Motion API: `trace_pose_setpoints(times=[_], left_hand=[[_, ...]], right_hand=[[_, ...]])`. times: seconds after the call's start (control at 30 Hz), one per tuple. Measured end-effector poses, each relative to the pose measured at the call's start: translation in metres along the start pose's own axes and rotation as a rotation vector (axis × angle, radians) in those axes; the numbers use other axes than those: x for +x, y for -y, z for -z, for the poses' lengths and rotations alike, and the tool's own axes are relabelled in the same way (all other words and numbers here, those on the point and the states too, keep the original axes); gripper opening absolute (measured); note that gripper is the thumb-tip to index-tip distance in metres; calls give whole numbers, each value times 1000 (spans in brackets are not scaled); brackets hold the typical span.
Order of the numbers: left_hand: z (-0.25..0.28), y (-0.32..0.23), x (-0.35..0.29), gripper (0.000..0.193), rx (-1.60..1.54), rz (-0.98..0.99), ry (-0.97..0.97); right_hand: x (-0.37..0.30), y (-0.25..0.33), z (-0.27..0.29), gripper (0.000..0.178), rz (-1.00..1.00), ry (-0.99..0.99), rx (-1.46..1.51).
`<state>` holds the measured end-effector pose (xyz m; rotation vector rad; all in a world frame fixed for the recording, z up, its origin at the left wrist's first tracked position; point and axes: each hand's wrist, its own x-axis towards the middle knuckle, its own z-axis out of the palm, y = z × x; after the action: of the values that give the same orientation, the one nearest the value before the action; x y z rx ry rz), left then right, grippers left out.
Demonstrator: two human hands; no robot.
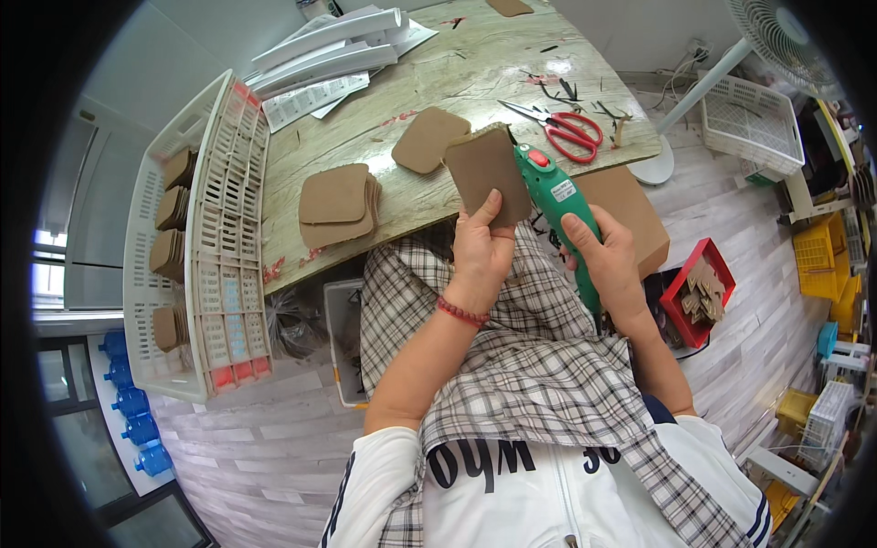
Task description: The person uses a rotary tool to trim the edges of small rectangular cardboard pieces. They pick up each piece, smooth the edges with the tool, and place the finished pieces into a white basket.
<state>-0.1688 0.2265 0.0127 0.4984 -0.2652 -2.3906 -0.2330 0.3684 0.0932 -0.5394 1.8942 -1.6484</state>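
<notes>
Held, qty 2: 1 brown pad (484,173), approx. square w/ rounded corners, clamped in left hand (484,239), thumb flat on its face; 1 green power tool (554,190) w/ red button, right hand (607,260) closed round its body, thumb on top. Tool head at pad's upper R edge; contact can't be told.

On table (493,59): 1 pad stack (334,194), several layers, exact no. hidden; 1 loose pad (427,139), R side partly behind held pad; 1 pr. scissors (571,135), red handles; 1 pile of papers (320,55), some rolled; black scraps (566,89), many. Far edge: 1 brown piece (509,6).

Beside table, L: 1 white basket (228,228) w/ 4 small stacks of brown pieces (167,254) visible. R: 1 carton (632,215); 1 red tray (722,263) of offcuts (700,297), uncounted; 1 fan (776,36).

Edges & room: held pad at table's front edge, above lap. Pad stack near same edge, slight overhang can't be ruled out. Gap betw. stack & loose pad; tabletop shows betw. papers & scissors. Scissor handles nr. R edge. Tool's lower end over lap; carton close on its R.
</notes>
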Motion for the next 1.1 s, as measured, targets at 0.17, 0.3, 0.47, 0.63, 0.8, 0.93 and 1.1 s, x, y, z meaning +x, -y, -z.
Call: trace_pose_setpoints(times=[0.17,0.3,0.47,0.63,0.8,0.93,1.1], left_hand=[[18,-11,0,38,144,-32,87],[22,-36,-2,29,355,-119,101],[35,-76,0,35,640,-48,173],[36,-96,-4,37,820,9,237],[46,-93,-12,40,823,174,164],[46,-89,-21,42,800,269,146],[43,-100,-24,37,944,276,157]], right_hand=[[2,-2,11,31,-13,57,10],[-4,3,24,28,-50,115,-39],[-11,-1,38,31,-76,188,-135],[-16,-6,42,38,-99,266,-266],[-18,-9,33,34,-79,244,-252],[-16,-9,26,34,-43,208,-240],[-12,-6,29,35,-122,288,-212]])
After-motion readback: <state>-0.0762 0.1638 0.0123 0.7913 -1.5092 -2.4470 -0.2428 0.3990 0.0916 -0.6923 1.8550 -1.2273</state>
